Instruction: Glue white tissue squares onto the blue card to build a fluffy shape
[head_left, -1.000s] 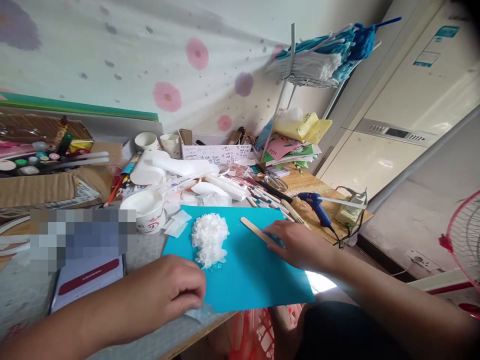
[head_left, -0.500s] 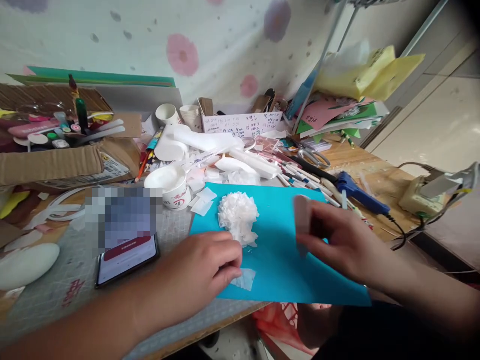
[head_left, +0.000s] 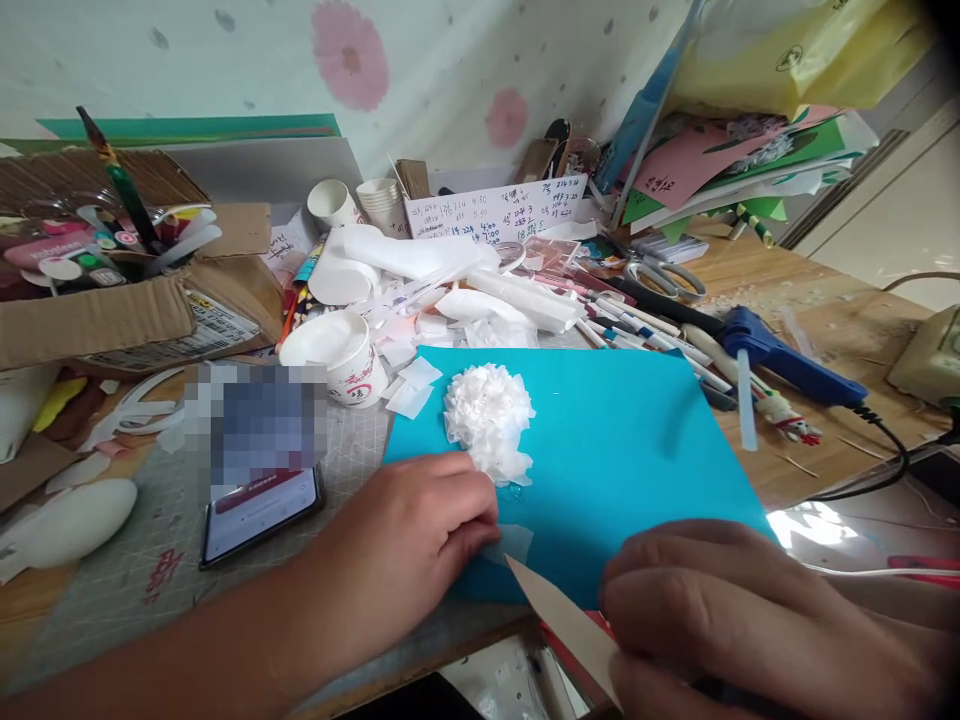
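Note:
A white tissue-paper flower [head_left: 490, 417] lies on a blue paper sheet [head_left: 615, 450]. My left hand [head_left: 409, 545] rests at the sheet's near left corner, just below the flower, with its fingertips on a small white tissue piece [head_left: 511, 543]. My right hand [head_left: 720, 610] is low at the near right and grips a flat wooden stick [head_left: 559, 618], whose tip points up-left toward the tissue piece.
A phone [head_left: 259, 508] lies left of the sheet on a grey cutting mat [head_left: 97, 590]. A paper cup [head_left: 341, 357], white scraps, pens and scissors [head_left: 660, 278] crowd the back. A blue glue gun [head_left: 787, 352] lies right. A cardboard box [head_left: 112, 300] stands left.
My right hand lifted the wooden stick off the blue sheet and brought it down to the near edge. The view moved closer and lower. My left hand stayed by the flower.

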